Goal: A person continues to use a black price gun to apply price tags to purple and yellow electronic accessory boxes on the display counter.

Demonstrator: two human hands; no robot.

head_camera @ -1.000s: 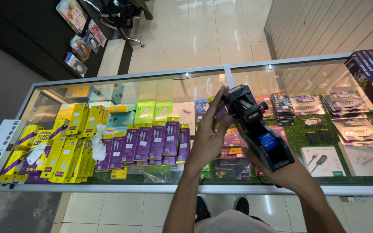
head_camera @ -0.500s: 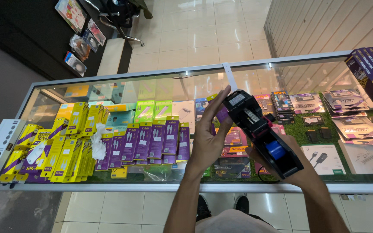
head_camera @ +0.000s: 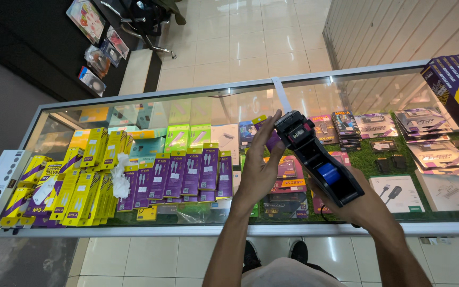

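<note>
Price-label gun (head_camera: 317, 159) hides right hand (head_camera: 365, 204), fingers clamped on it; left hand (head_camera: 258, 170) fingers apart.

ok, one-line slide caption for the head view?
Right hand grips a black handheld labelling gun with a blue roll above a glass display counter; open left hand touches its head.

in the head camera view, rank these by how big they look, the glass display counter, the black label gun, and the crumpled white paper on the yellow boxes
Largest to smallest:
1. glass display counter, spanning nearly the whole width.
2. black label gun, in the right hand; it is nearer the camera, so it looks bigger than it is.
3. crumpled white paper.
</note>
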